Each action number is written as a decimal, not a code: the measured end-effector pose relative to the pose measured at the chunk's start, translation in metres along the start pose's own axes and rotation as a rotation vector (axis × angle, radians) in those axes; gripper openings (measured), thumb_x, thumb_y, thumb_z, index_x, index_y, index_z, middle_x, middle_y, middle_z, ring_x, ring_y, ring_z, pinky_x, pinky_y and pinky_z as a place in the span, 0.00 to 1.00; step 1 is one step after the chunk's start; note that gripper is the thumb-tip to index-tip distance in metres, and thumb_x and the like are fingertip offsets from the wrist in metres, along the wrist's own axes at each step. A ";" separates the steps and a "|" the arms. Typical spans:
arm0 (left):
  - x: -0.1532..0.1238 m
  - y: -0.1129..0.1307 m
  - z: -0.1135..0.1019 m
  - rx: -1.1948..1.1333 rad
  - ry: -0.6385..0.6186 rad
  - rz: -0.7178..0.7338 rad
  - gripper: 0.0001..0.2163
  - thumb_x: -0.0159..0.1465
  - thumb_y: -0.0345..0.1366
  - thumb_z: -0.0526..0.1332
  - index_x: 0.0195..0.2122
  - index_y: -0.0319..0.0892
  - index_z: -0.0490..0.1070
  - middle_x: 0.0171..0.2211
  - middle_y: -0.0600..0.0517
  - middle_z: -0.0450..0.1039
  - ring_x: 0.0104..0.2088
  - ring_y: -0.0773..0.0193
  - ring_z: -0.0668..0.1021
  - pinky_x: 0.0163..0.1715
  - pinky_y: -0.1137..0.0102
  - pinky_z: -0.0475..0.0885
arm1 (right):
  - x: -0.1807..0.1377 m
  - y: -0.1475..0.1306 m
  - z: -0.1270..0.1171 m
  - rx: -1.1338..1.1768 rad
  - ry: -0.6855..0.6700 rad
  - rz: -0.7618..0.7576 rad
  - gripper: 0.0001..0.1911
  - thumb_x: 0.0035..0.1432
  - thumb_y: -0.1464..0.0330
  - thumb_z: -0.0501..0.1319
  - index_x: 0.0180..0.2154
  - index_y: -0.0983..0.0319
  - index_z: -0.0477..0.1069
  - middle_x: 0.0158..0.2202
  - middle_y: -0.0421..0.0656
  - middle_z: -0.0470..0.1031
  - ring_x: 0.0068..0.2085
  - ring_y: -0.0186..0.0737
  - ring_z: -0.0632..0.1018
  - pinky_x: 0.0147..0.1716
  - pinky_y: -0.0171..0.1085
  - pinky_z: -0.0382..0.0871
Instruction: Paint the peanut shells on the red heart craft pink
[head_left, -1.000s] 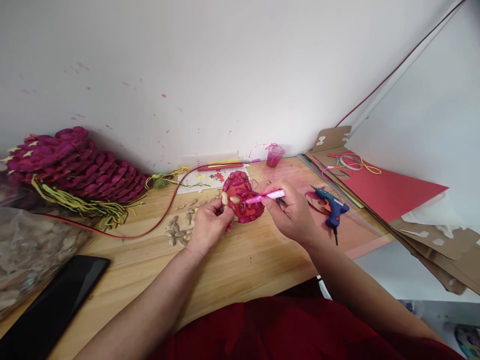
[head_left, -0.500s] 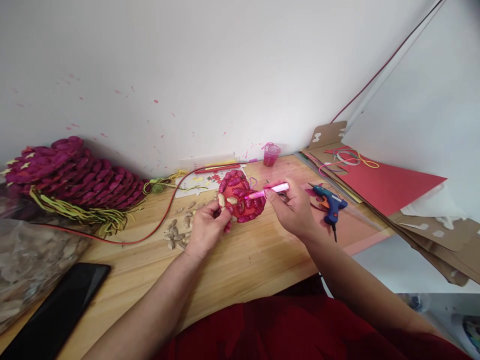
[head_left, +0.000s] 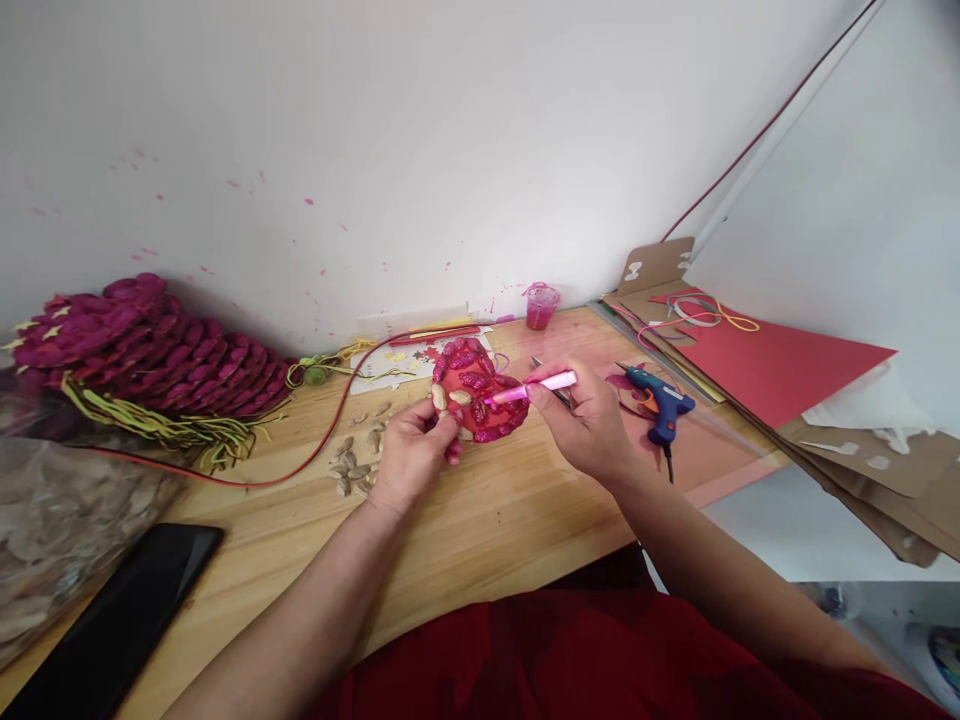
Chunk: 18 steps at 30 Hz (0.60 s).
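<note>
My left hand [head_left: 417,442] pinches the near left edge of a red disc [head_left: 453,380] held tilted above the table. Peanuts coated in glossy magenta [head_left: 474,380] cover much of the disc, and a few bare tan peanuts [head_left: 460,397] sit near my left thumb. In my right hand [head_left: 586,418] is a slim white-handled paintbrush [head_left: 553,382], smeared pink toward its tip. That tip touches the disc among the peanuts near its middle; my fingers hide part of the handle.
Loose peanuts [head_left: 345,465] lie left of my hands. A pink-stained cup [head_left: 541,306] stands by the wall. At right are a blue glue gun [head_left: 660,400] and red card [head_left: 787,365] on cardboard. A magenta scaly bundle [head_left: 172,350], phone [head_left: 124,620] and plastic bag [head_left: 60,530] occupy the left.
The brush tip has shifted slightly left and down over the disc. The disc has moved a little left, with both hands keeping their grip.
</note>
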<state>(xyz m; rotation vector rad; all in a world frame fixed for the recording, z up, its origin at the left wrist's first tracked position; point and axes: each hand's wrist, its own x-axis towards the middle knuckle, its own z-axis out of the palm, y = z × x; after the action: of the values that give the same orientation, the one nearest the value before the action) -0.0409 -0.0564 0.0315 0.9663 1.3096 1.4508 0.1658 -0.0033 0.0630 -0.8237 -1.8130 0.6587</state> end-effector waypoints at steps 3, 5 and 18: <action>0.000 0.003 0.001 -0.014 0.003 -0.008 0.13 0.52 0.44 0.72 0.27 0.40 0.76 0.17 0.56 0.70 0.16 0.70 0.70 0.14 0.76 0.65 | -0.001 -0.002 0.000 -0.006 -0.016 -0.015 0.02 0.67 0.66 0.62 0.40 0.58 0.71 0.35 0.41 0.76 0.34 0.38 0.75 0.35 0.39 0.67; -0.001 0.004 0.001 0.004 0.001 -0.009 0.12 0.52 0.43 0.72 0.26 0.40 0.75 0.16 0.56 0.69 0.15 0.70 0.69 0.14 0.75 0.65 | -0.001 -0.004 0.000 -0.001 -0.007 -0.007 0.02 0.67 0.66 0.62 0.41 0.58 0.71 0.35 0.40 0.76 0.34 0.38 0.75 0.34 0.39 0.67; -0.004 0.006 0.001 0.092 0.012 -0.009 0.10 0.53 0.41 0.70 0.24 0.42 0.73 0.15 0.56 0.70 0.14 0.69 0.69 0.15 0.74 0.65 | -0.001 -0.019 0.001 -0.147 -0.057 -0.162 0.01 0.67 0.67 0.62 0.40 0.56 0.72 0.36 0.42 0.79 0.38 0.43 0.77 0.39 0.44 0.67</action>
<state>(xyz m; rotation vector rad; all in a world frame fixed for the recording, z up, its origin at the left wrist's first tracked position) -0.0399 -0.0599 0.0372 1.0120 1.3975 1.4021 0.1603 -0.0158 0.0765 -0.7510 -1.9742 0.4525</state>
